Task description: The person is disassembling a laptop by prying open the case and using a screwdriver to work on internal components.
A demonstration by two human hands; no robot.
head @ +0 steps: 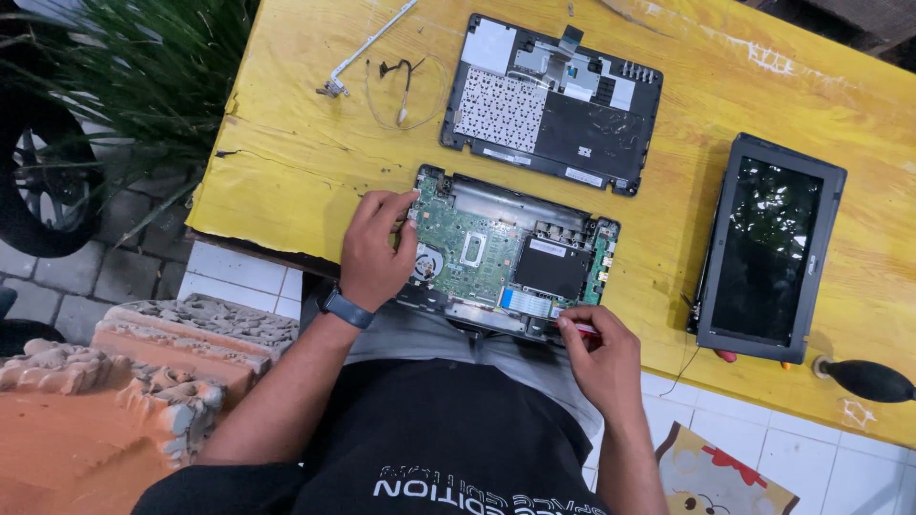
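An opened laptop base [563, 277] with a green circuit board [468, 250] lies at the near edge of a yellow table [305, 153]. My left hand [375, 251] rests on the base's left end, fingers curled over the board's corner near the fan. My right hand [601, 355] is at the base's near right edge, pinching a red-handled tool [584, 330] whose tip meets the edge of the base. A smartwatch [345, 308] sits on my left wrist.
A detached keyboard cover [551, 103] lies upside down behind the base. A screen panel [769, 248] lies at the right, with a black air blower [870, 380] near it. A hinge bracket [367, 48] and loose cable [401, 86] lie at the far left. Plants and a tyre stand left of the table.
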